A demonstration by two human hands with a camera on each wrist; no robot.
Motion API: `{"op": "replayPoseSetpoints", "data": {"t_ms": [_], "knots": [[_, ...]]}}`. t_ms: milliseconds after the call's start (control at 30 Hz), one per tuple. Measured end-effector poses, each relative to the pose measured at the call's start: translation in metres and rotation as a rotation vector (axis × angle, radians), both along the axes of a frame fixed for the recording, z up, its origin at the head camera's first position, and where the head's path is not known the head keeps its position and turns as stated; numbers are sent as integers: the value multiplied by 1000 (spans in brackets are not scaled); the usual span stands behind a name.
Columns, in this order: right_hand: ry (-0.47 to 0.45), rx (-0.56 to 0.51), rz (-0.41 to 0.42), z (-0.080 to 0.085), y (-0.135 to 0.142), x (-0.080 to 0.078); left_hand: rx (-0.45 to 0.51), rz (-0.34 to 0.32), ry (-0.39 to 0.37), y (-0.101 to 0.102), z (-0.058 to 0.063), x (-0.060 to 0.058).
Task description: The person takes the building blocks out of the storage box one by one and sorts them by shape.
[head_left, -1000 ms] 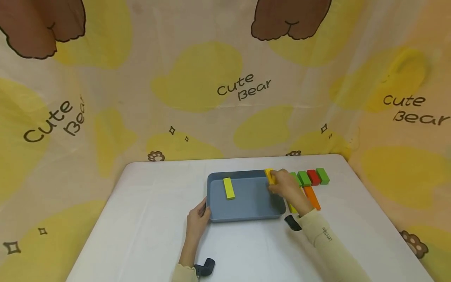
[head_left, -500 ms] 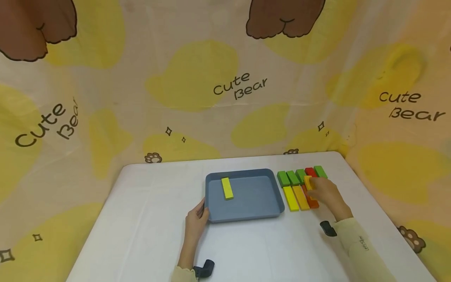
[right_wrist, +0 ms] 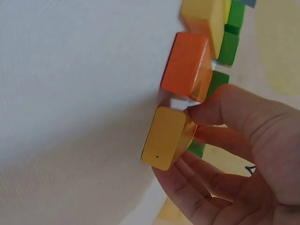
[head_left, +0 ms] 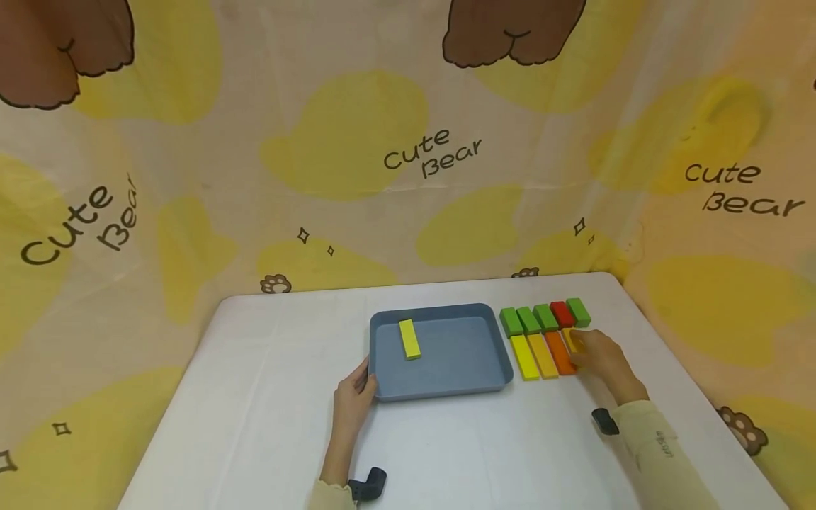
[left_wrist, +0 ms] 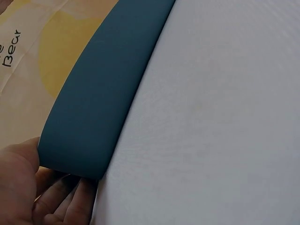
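My left hand (head_left: pixel 355 397) grips the blue-grey tray (head_left: pixel 446 387) at its near left corner; in the left wrist view the thumb lies at the wall (left_wrist: pixel 93 93) and the fingers curl at the corner. A single yellow block (head_left: pixel 410 339) lies inside the tray, left of its middle. At the right end of the front row, my right hand (head_left: pixel 602 358) pinches an amber block (right_wrist: pixel 164 136) between thumb and fingers, low over the table. Just left of it lies an orange block (head_left: pixel 559 353), with a narrow gap between them in the right wrist view.
Further left in that front row are another amber block (head_left: pixel 542 355) and a yellow one (head_left: pixel 525 358). Behind runs a row of several green blocks (head_left: pixel 528 320) and one red block (head_left: pixel 562 314). A printed curtain (head_left: pixel 357 142) rises beyond the white table (head_left: pixel 255 382).
My right hand has carried the amber block from above the tray's far right corner rightward and down to the front row's right end. The left hand has stayed on the tray.
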State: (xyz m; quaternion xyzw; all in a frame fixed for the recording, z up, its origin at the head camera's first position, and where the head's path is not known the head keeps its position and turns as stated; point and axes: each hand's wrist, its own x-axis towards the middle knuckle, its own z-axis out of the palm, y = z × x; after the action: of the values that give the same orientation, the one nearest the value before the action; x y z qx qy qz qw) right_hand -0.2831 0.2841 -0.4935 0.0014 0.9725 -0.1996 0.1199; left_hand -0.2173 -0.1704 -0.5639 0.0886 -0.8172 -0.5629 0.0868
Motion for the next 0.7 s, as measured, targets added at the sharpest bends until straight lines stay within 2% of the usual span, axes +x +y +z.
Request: {"op": "replayPoseSetpoints", "data": {"t_ms": [233,467,700], "knots": [[29,24,26,-1,-3,0,6,6,0,-1,0,-1],[-32,34,3,-2,-5,2,7,7,0,-1,1,-1],[-43,51,1,-2,-6,2,-1,1,-2,-2,-1,-1]]}}
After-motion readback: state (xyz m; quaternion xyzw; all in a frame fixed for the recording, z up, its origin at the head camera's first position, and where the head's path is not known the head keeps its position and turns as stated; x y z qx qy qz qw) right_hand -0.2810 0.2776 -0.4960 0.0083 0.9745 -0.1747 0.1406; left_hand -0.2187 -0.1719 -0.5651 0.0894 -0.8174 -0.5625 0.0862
